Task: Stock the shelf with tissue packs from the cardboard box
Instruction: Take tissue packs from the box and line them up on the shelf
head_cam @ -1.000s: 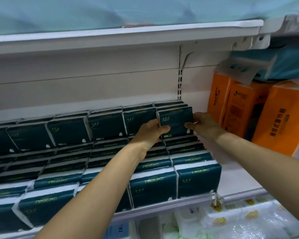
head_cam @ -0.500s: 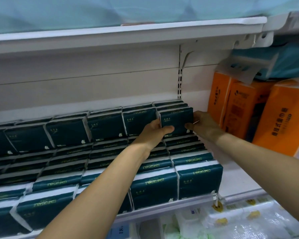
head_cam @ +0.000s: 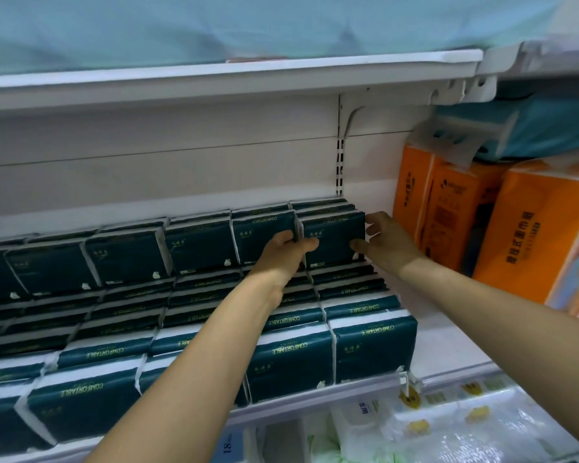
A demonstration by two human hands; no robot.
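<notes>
Dark green tissue packs fill the white shelf (head_cam: pixel 448 375) in rows, two layers high at the back. At the rear right of the upper layer stands one upright tissue pack (head_cam: pixel 333 235). My left hand (head_cam: pixel 283 252) grips its left edge, thumb across the front and fingers tucked between it and the neighbouring pack (head_cam: pixel 263 237). My right hand (head_cam: pixel 383 240) holds its right edge, thumb on the front and fingers curled behind. The cardboard box is out of view.
Orange tissue bundles (head_cam: pixel 535 248) stand to the right of the green rows, with a teal bundle (head_cam: pixel 528 128) on top. An upper shelf (head_cam: pixel 231 78) hangs close above. Clear-wrapped goods (head_cam: pixel 448 426) lie on the level below. A bare strip of shelf lies right of the front packs.
Both hands stay on the same rear-right pack. It sits a little deeper and straighter in its row, and my right fingers have spread slightly along its edge.
</notes>
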